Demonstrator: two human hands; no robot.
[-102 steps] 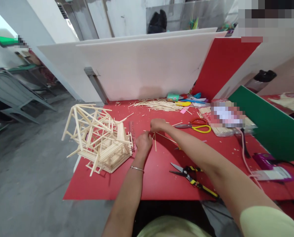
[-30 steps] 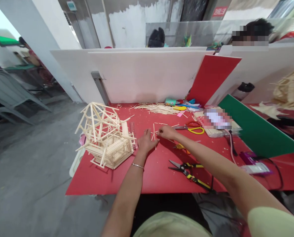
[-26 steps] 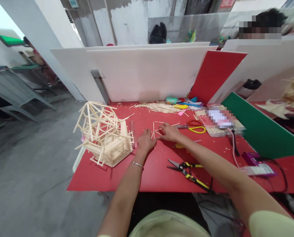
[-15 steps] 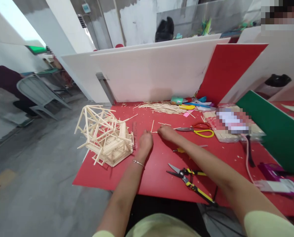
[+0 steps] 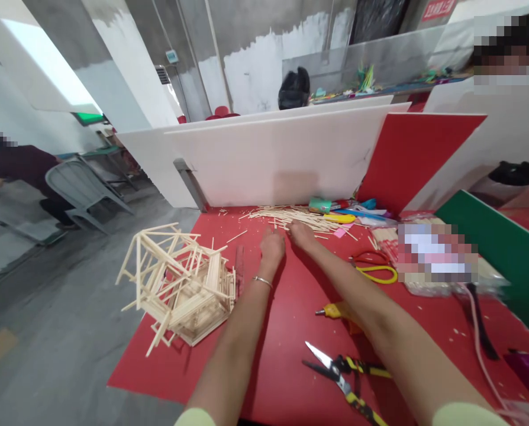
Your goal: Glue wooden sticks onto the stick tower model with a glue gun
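My left hand (image 5: 272, 247) is closed over the red table, a thin wooden stick (image 5: 276, 223) poking up from its fingertips. Close beside it, my right hand (image 5: 302, 235) reaches the near edge of a loose pile of wooden sticks (image 5: 286, 214). Its fingers are bent together, and what they pinch is hidden. To the left stands a model pavilion (image 5: 176, 284) built of wooden sticks, with an open frame roof. A clear reddish ruler (image 5: 239, 260) lies between the model and my left hand.
Scissors (image 5: 375, 272), a yellow glue gun (image 5: 333, 310) and yellow-black pruning shears (image 5: 342, 376) lie around my right forearm. Bagged sticks (image 5: 424, 284) are at right. White boards (image 5: 247, 154) stand behind the table. Another person (image 5: 22, 165) sits far left.
Both hands have moved forward to the stick pile and closer together. The view has tilted upward. The small sticks that lay between the hands no longer show there.
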